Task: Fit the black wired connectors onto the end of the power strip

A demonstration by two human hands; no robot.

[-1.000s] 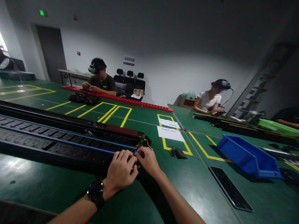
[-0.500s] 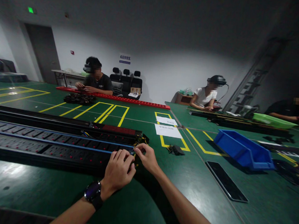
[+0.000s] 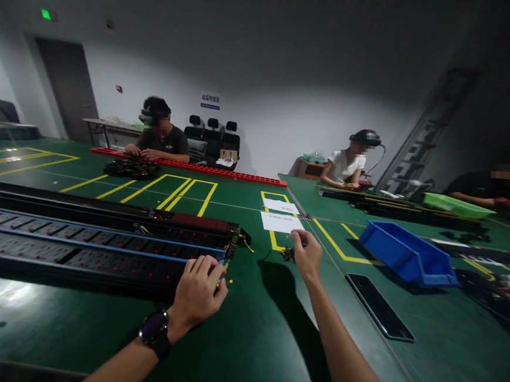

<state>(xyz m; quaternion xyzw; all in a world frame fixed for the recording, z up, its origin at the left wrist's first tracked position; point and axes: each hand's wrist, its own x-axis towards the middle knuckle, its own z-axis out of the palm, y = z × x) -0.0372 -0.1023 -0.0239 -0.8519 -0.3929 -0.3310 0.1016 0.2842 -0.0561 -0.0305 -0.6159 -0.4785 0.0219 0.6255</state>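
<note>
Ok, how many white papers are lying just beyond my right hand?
2: the nearer sheet, closest to your right hand, and the farther sheet behind it. Any stacked underneath would be hidden.

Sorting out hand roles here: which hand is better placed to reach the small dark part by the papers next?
Right hand, likely: it appears nearer the dark part, while the left hand is at the end of the strip.

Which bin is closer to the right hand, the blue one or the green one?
The blue bin. It sits nearer the right hand, while the green bin is farther back.
</note>
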